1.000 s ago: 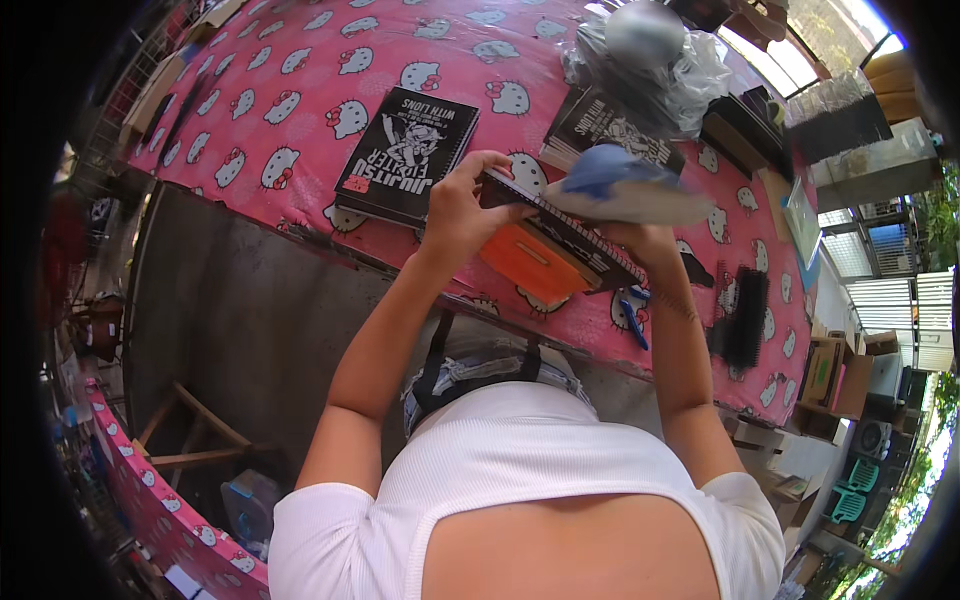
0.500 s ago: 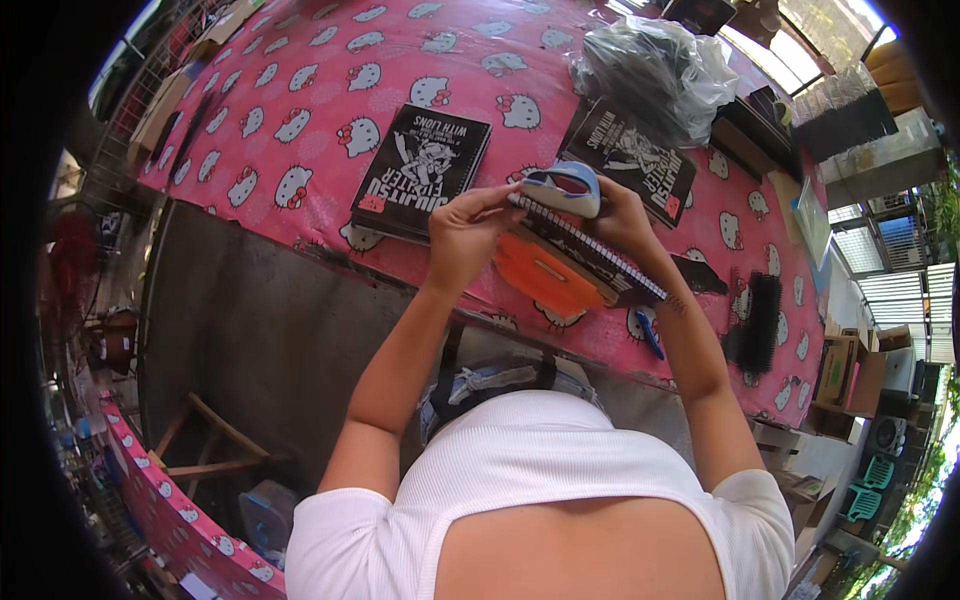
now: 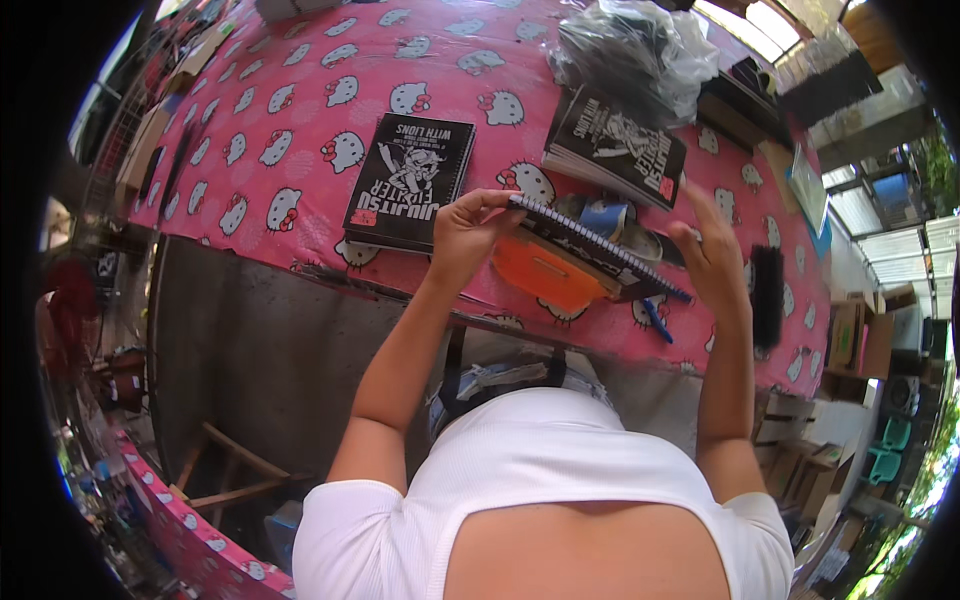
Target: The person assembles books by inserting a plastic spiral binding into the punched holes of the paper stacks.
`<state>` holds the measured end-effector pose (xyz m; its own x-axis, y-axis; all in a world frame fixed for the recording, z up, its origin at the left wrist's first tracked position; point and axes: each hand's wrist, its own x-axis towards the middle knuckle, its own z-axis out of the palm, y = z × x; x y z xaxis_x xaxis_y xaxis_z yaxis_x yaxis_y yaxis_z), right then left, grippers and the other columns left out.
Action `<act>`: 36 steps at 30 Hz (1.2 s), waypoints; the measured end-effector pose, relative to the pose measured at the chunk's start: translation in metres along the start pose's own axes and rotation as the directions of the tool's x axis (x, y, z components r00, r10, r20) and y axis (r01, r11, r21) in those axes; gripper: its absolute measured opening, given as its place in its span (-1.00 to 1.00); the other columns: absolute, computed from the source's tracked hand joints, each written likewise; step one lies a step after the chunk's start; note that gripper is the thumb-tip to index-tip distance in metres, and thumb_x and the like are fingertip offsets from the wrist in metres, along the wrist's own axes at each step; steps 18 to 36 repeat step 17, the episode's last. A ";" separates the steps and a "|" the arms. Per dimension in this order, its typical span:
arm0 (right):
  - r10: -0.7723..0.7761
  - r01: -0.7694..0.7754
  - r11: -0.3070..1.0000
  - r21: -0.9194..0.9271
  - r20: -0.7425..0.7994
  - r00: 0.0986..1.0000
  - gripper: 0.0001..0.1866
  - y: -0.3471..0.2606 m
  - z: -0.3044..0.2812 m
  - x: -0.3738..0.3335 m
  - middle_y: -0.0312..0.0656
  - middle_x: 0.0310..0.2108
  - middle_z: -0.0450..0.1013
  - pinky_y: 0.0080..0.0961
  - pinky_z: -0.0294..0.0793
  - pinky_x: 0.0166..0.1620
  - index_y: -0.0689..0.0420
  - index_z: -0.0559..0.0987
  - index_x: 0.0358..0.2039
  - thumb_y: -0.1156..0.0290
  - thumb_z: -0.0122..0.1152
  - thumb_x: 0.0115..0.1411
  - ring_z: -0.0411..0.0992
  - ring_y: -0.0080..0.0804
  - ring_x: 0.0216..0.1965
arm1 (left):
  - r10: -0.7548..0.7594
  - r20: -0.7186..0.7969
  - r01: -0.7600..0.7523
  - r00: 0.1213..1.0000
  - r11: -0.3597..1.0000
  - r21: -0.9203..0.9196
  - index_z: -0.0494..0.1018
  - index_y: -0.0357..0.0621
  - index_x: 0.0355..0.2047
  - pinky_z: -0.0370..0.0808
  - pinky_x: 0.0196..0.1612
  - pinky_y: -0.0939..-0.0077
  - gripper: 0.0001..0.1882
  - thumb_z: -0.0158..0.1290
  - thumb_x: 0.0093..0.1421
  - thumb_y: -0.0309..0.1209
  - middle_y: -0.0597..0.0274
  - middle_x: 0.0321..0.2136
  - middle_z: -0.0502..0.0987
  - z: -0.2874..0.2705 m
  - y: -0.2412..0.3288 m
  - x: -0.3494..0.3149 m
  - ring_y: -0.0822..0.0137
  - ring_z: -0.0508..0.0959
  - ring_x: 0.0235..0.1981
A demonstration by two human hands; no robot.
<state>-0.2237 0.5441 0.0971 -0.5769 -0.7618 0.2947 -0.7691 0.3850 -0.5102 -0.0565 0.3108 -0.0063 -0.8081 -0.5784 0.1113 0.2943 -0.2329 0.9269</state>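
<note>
My left hand (image 3: 468,235) pinches a spiral-bound notebook (image 3: 590,252) by its upper left corner, tilted so that its white coil edge faces up. My right hand (image 3: 710,250) is off the notebook, to its right, with fingers apart and nothing in them. Just behind the notebook sits a blue and grey rounded tool (image 3: 604,217), partly hidden by it. Beneath the notebook's near side shows a flat orange piece with a slot (image 3: 545,272). A blue pen (image 3: 657,320) lies near the table's front edge.
Black-covered spiral notebooks are stacked at the left (image 3: 410,180) and farther right (image 3: 615,145). Behind the right stack is a clear plastic bag (image 3: 640,60). A black bristly strip (image 3: 767,300) lies to the right on the pink patterned tablecloth (image 3: 270,185).
My right hand has let go of the blue and grey tool and moved right, opening. The tool has gone from above the notebook's coil to behind it. My left hand keeps its hold.
</note>
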 end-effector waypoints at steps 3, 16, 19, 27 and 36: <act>-0.183 0.109 0.913 -0.393 -0.157 0.970 -0.09 -0.071 0.053 0.037 0.09 0.22 0.12 0.15 -0.21 0.24 0.32 0.20 0.17 -0.22 0.04 0.06 0.02 -0.01 0.29 | 0.137 0.018 -0.136 0.990 0.945 0.298 0.54 -0.29 -0.30 0.50 -0.20 0.66 -0.82 0.13 0.06 -0.70 0.25 -0.30 0.56 0.011 -0.010 0.000 0.52 0.52 -0.27; 0.002 -0.007 0.985 -0.173 -0.029 1.000 -0.53 -0.113 0.060 -0.006 -0.05 -0.05 0.42 -0.26 0.37 -0.06 0.21 0.46 -0.06 0.31 0.28 0.01 0.39 -0.13 -0.06 | 0.118 0.159 -0.162 0.980 0.939 0.303 0.51 -0.10 -0.09 0.41 -0.12 0.57 -0.61 0.25 0.01 -0.51 0.24 -0.26 0.54 0.004 0.006 0.003 0.42 0.48 -0.23; 0.089 -0.085 0.975 -0.206 0.010 0.996 -0.55 -0.115 0.056 0.007 -0.05 -0.04 0.42 -0.25 0.37 -0.05 0.21 0.46 -0.06 0.34 0.27 0.03 0.39 -0.12 -0.05 | 0.203 0.272 -0.304 0.941 0.862 0.406 0.45 -0.07 0.02 0.41 -0.09 0.58 -0.51 0.24 0.03 -0.49 0.22 -0.19 0.55 -0.002 0.008 0.009 0.39 0.49 -0.17; 0.089 -0.085 0.975 -0.206 0.010 0.996 -0.55 -0.115 0.056 0.007 -0.05 -0.04 0.42 -0.25 0.37 -0.05 0.21 0.46 -0.06 0.34 0.27 0.03 0.39 -0.12 -0.05 | 0.203 0.272 -0.304 0.941 0.862 0.406 0.45 -0.07 0.02 0.41 -0.09 0.58 -0.51 0.24 0.03 -0.49 0.22 -0.19 0.55 -0.002 0.008 0.009 0.39 0.49 -0.17; 0.089 -0.085 0.975 -0.206 0.010 0.996 -0.55 -0.115 0.056 0.007 -0.05 -0.04 0.42 -0.25 0.37 -0.05 0.21 0.46 -0.06 0.34 0.27 0.03 0.39 -0.12 -0.05 | 0.203 0.272 -0.304 0.941 0.862 0.406 0.45 -0.07 0.02 0.41 -0.09 0.58 -0.51 0.24 0.03 -0.49 0.22 -0.19 0.55 -0.002 0.008 0.009 0.39 0.49 -0.17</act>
